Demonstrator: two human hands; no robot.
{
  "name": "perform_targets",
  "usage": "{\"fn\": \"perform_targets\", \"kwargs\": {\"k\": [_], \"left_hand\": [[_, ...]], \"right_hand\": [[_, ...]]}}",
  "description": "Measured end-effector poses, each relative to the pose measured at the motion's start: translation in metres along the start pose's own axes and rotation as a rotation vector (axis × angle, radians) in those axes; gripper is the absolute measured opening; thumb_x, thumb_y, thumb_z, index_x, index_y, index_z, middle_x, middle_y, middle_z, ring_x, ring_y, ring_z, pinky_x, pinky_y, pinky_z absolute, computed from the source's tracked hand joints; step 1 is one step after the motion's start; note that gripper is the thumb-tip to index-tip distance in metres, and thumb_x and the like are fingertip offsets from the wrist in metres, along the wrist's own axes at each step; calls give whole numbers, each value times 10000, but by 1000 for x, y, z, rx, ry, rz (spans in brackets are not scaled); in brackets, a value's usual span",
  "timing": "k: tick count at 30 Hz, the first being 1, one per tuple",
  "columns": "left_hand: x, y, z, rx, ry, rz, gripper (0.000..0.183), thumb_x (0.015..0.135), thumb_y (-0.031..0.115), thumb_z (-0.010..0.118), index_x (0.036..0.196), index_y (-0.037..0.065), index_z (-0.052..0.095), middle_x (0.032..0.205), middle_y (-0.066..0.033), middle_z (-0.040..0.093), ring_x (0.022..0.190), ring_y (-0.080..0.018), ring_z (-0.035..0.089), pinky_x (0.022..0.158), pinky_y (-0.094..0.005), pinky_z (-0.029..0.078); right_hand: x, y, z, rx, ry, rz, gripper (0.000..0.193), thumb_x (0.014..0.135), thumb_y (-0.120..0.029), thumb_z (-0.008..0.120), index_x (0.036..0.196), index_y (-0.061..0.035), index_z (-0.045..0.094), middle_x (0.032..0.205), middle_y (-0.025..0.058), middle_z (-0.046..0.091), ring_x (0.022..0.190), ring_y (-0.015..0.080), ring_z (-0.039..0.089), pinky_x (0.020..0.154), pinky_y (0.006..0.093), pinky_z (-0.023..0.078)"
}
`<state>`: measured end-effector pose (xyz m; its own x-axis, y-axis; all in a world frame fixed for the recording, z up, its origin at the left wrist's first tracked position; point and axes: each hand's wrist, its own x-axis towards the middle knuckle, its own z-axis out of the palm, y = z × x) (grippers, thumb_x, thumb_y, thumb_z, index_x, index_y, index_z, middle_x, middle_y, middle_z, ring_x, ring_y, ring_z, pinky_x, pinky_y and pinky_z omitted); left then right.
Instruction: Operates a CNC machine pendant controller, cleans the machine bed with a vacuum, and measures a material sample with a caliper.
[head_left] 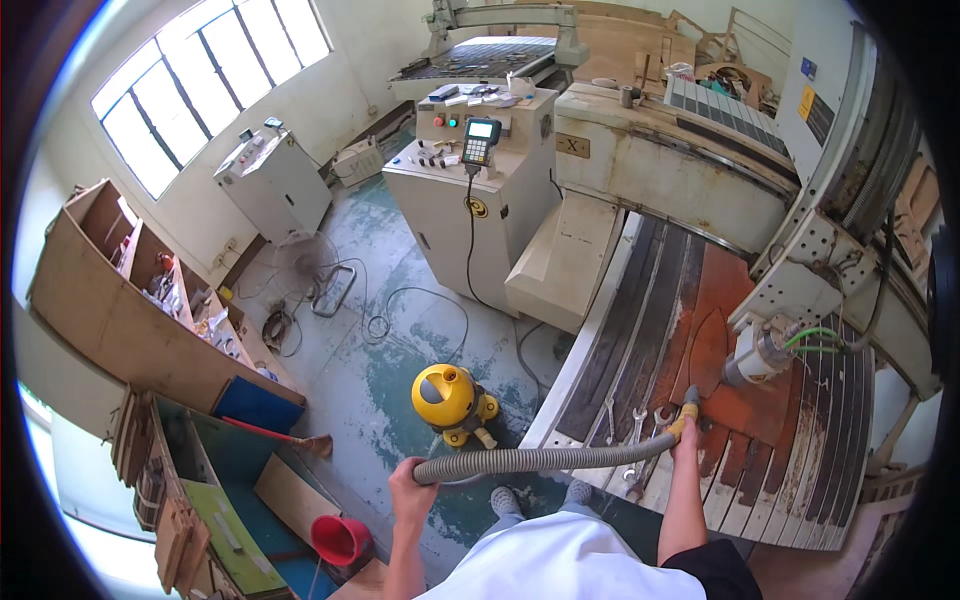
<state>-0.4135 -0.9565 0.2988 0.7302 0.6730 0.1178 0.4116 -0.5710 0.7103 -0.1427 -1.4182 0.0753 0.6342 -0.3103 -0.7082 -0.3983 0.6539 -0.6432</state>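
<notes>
A grey ribbed vacuum hose (540,460) stretches across in front of me. My left hand (408,492) is closed around its left end. Farther right, my right hand (686,436) is wrapped round the yellow-and-grey vacuum nozzle (691,397), over the slatted machine bed (640,330). The nozzle's dark tip points at a reddish-brown board (722,345) with a curved outline cut in it. Several wrenches (637,425) lie on the bed beside the nozzle. On the floor stands a yellow vacuum cleaner (444,398); the hose's joint to it is not clear.
A spindle (757,352) with green tubes hangs over the board. Beyond the vacuum stands a control cabinet (450,220) with a handheld controller (481,140) on a cord. Cables (400,300) and a floor fan (305,260) are on the floor. A red bucket (340,541) stands lower left.
</notes>
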Motion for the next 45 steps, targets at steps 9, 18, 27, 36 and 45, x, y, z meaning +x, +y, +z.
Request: {"fn": "perform_targets", "kwargs": {"k": [9, 18, 27, 36, 45], "left_hand": [[19, -14, 2, -48, -157, 95, 252, 622, 7, 713, 848, -22, 605, 743, -149, 615, 688, -256, 601, 680, -338, 476], [23, 32, 11, 11, -114, 180, 273, 646, 61, 742, 825, -31, 558, 676, -119, 565, 605, -210, 518, 610, -335, 441], [19, 73, 53, 81, -210, 243, 287, 643, 72, 744, 866, -17, 588, 715, -141, 609, 640, -217, 573, 645, -338, 460], [16, 117, 83, 111, -465, 297, 311, 617, 15, 722, 905, 1, 606, 814, -170, 632, 770, -362, 614, 705, -383, 476], [22, 116, 92, 87, -443, 388, 353, 600, 25, 736, 929, -7, 613, 796, -180, 641, 753, -355, 631, 698, -385, 482]], "right_hand": [[50, 27, 17, 4, 232, -303, 334, 820, -191, 611, 1091, -8, 544, 929, 75, 579, 759, 197, 587, 682, 338, 512], [-22, -26, 45, 62, 266, -282, 412, 822, -190, 631, 1096, 81, 487, 936, 160, 576, 699, 270, 611, 593, 408, 536], [8, -88, 26, 42, 155, -48, 403, 856, -319, 565, 1047, 24, 475, 812, 148, 576, 572, 279, 599, 531, 404, 525], [46, -158, -37, -274, -106, 77, 328, 846, -296, 555, 969, 5, 511, 681, 120, 585, 552, 238, 585, 501, 354, 511], [-25, -109, -144, 60, 4, 49, 327, 890, -298, 517, 1005, 7, 490, 750, 108, 587, 579, 217, 588, 497, 348, 510]]}}
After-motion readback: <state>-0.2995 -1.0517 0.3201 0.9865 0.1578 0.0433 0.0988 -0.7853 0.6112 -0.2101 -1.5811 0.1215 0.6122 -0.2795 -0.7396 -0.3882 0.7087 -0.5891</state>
